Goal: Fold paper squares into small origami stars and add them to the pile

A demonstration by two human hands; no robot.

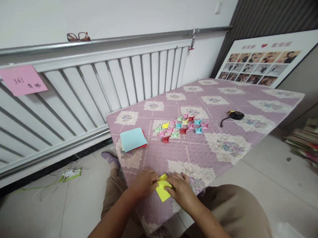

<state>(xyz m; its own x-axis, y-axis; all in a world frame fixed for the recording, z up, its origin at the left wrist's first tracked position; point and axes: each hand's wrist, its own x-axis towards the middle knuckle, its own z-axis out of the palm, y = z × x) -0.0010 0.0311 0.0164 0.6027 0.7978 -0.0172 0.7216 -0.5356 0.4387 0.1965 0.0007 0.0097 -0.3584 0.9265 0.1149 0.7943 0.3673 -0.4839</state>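
Note:
A small sheet of yellow paper, partly folded, lies near the table's front edge between my hands. My left hand pinches its left side. On the other side, my right hand grips the paper with thumb and fingers. Beyond my hands stand several small folded paper pieces in pink, red, green, blue and yellow, grouped in loose rows. To their left is a stack of coloured paper, light blue on top with red showing beneath.
A purple patterned cloth covers the table. Toward the right lies a black tape measure or similar round object with a strap. A white radiator runs behind the table. A power strip with cables is on the floor, left.

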